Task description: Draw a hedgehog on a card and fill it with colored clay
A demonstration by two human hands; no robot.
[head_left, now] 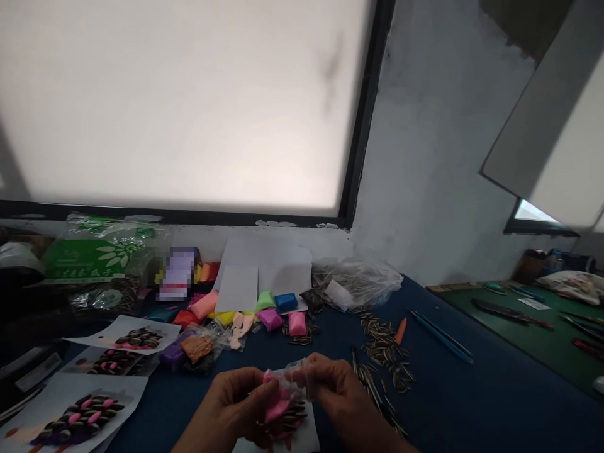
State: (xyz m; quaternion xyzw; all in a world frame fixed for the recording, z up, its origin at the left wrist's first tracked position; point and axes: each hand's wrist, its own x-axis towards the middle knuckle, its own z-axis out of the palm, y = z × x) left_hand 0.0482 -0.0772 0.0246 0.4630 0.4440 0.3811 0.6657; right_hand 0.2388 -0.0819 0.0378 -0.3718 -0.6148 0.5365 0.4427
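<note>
My left hand (231, 406) pinches a lump of pink modelling clay (278, 406) that sits in a small clear plastic bag (298, 375). Closed on the bag's other end is my right hand (337, 390). Beneath both hands lies a white paper (307, 434) with striped sunflower seeds (293, 416) stuck on pink clay, partly covered by my fingers. Finished-looking seed pictures lie at the left, among them one with pink dots (85, 412) and another above it (141, 338).
Loose sunflower seeds (384, 343), an orange stick (401, 330) and blue tweezers (443, 340) lie to the right. Coloured clay packs, such as a green one (265, 300) and a blue one (285, 302), stand behind. A green seed bag (89, 251) is at back left.
</note>
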